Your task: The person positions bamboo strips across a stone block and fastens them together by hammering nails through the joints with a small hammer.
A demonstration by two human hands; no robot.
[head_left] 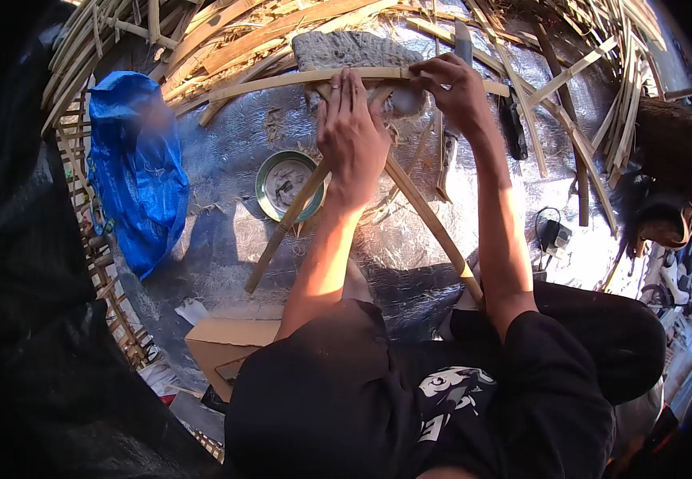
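Note:
A long pale bamboo strip (274, 81) lies crosswise over a grey stone block (354, 49). My left hand (353, 140) rests on the strip, its fingers stretched out and pressing it near the middle. To its right, my right hand (456, 89) pinches the same strip between thumb and fingers. Two more strips, one slanting down to the left (286, 227) and one slanting down to the right (434, 222), run from beneath my left hand. A knife blade (463, 41) shows just beyond my right hand.
A blue plastic bag (140, 172) lies at the left. A green-rimmed bowl (263, 182) sits on the silvery mat (226, 231). Bamboo strips (226, 36) are piled along the far side. A cardboard box (222, 339) stands near my left knee.

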